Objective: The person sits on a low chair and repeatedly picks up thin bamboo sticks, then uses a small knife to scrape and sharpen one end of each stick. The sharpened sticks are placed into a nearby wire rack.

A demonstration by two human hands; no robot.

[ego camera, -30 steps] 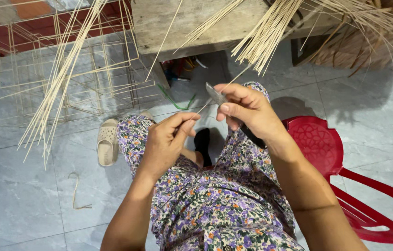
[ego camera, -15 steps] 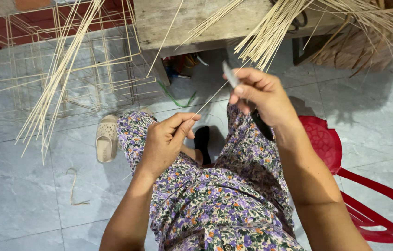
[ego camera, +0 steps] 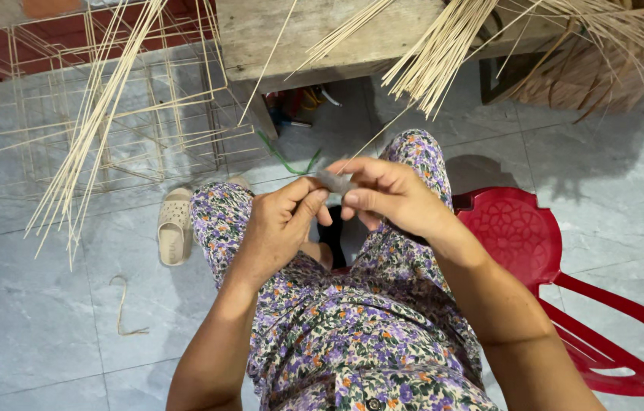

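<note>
Above the lap, between the two knees in floral trousers point(ego camera: 352, 335), both hands meet over the grey tiled floor point(ego camera: 48, 342). The left hand point(ego camera: 280, 228) comes up from the lower left with the forearm angled toward the middle, wrist bent slightly, fingers curled and the thumb and forefinger pressed against the near end of a small grey blade-like piece point(ego camera: 335, 181). The right hand point(ego camera: 390, 199) reaches in from the right, forearm sloping down across the thigh, knuckles up, its fingertips pinched on the far side of the same grey piece. A thin bamboo splint point(ego camera: 371, 138) runs from the fingers up toward the wooden bench point(ego camera: 299, 38); it seems to be held with the grey piece, though the grip on it is too small to make out. So both hands are closed in a pinch, touching each other at the fingertips.

A red plastic chair point(ego camera: 535, 259) stands just beside the right leg. A beige sandal point(ego camera: 176, 227) lies by the left knee. Bundles of bamboo sticks point(ego camera: 443, 46) lean over the bench, and a thin stick frame point(ego camera: 101, 114) stands to the left.
</note>
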